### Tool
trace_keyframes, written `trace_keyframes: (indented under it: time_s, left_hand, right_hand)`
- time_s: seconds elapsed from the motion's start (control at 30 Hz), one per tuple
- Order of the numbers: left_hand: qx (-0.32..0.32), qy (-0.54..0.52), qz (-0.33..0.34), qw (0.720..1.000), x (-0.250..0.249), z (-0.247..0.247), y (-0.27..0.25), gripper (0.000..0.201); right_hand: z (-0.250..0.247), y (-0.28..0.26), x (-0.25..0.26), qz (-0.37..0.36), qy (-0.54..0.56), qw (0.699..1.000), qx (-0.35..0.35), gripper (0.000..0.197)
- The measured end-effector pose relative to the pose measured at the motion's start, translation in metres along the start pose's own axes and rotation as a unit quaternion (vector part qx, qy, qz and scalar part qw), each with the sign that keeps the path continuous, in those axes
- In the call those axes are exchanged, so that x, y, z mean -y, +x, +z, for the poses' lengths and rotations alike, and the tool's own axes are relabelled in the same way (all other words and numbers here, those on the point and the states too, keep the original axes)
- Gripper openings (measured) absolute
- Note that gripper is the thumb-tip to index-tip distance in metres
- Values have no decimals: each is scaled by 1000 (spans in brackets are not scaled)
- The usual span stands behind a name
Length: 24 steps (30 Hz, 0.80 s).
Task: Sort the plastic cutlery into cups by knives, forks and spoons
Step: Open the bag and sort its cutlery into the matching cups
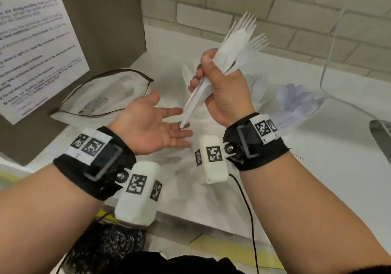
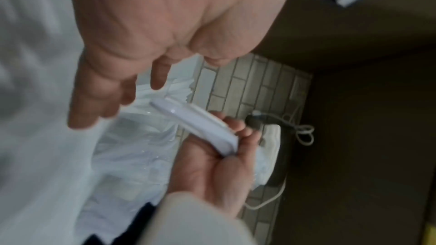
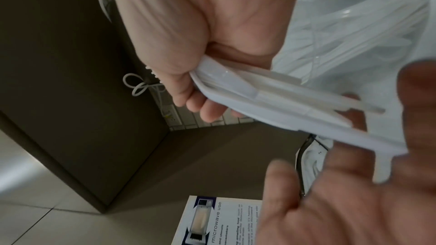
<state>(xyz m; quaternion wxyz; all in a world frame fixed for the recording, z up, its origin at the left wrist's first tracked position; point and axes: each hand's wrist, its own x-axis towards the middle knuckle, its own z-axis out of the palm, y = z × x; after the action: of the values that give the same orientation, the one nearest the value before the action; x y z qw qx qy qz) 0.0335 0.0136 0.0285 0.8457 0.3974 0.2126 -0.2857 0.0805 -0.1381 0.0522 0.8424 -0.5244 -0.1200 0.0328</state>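
Plastic forks [image 1: 230, 49] in right hand [image 1: 224, 87]

A white bench [image 1: 317, 167] fills the middle and right of the head view, running back to a pale brick wall. On it, left of centre, lies an open clear plastic bag [image 1: 101, 95] with a dark rim. Near centre stand cups of white cutlery — one with forks [image 1: 257, 85] and, to its right, one with spoons [image 1: 296, 98], both blurred. A thin white cable [image 1: 330, 47] loops at upper right.
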Motion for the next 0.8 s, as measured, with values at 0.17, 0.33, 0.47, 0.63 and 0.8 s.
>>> trace_keyframes:
  time_s: [0.17,0.33,0.47,0.63,0.8]
  left_hand:
    - [107,-82,-21,991,15,13,13,69]
    - [111,-80,-10,990,17,14,19,52]
    - [43,-58,-21,997,20,13,23,63]
    - [96,-43,52,993,18,24,19,45]
    - [90,79,101,988,21,14,18,62]
  right_hand:
    - [3,-14,-6,2,-60,998,19,7]
    - [1,-27,-19,33,-110,993,36,22]
    - [-1,-23,-11,19,-111,993,28,16]
    - [-4,-27,-22,48,-154,986,39,22]
    - [-13,-29,-29,60,-119,989,65,13]
